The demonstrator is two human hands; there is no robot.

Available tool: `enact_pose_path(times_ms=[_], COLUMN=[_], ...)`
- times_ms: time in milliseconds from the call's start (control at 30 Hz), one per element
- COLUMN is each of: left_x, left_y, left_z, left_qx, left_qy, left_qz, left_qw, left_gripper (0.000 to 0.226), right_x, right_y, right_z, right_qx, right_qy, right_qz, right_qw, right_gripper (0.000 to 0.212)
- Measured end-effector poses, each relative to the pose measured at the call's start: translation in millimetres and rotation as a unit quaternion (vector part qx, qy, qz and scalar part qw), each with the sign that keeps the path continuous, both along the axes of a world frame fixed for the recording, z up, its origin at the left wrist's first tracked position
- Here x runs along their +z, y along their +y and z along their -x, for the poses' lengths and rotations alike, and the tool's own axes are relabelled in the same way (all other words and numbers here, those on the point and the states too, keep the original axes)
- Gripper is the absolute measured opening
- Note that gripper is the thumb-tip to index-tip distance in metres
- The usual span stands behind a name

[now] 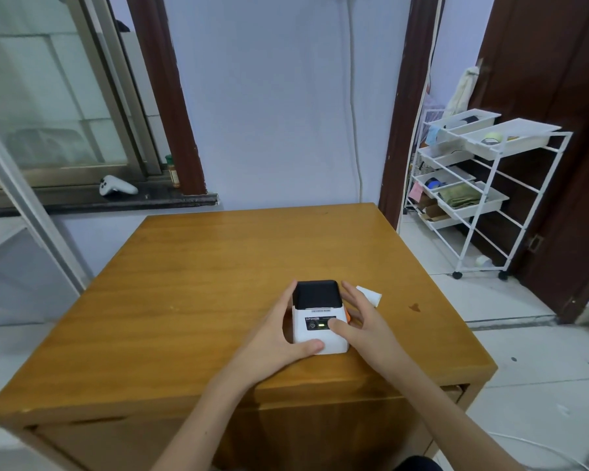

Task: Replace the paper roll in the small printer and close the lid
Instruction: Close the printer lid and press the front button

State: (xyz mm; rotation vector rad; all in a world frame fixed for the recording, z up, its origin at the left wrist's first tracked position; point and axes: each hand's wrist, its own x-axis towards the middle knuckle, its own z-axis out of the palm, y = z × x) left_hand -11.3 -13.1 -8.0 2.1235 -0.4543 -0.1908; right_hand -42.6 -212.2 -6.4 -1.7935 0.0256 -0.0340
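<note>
Resting near the front middle of a wooden table [191, 300], well in from every edge, a small white printer [320, 329] with its black lid [317, 294] down shows a lit green indicator. Left hand [279, 338] grasps its left side, thumb on the front; right hand [361, 321] grasps the right side. A white paper scrap [371, 295] lies just behind, partly hidden. An orange side part is mostly covered.
</note>
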Motion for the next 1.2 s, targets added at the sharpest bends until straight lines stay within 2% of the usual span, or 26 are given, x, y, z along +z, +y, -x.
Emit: enact_pose_path(times_ms=[633,1200], left_x=[-1.6,-6.2], left_y=[-1.0,0.3], left_z=[-1.7,-4.1], left_qx=[0.005,-0.007], left_qy=[-0.002,-0.004], left_qz=[-0.012,0.001], left_qw=[1.000,1.000], left_gripper=[0.111,0.112], right_x=[-2.2,-1.9], right_y=[2.3,2.0], right_z=[-0.1,2.5], right_qx=[-0.012,-0.005], right_qy=[-0.011,-0.013], right_qz=[0.037,0.019], right_qw=[0.999,1.000], right_gripper=[0.074,0.072])
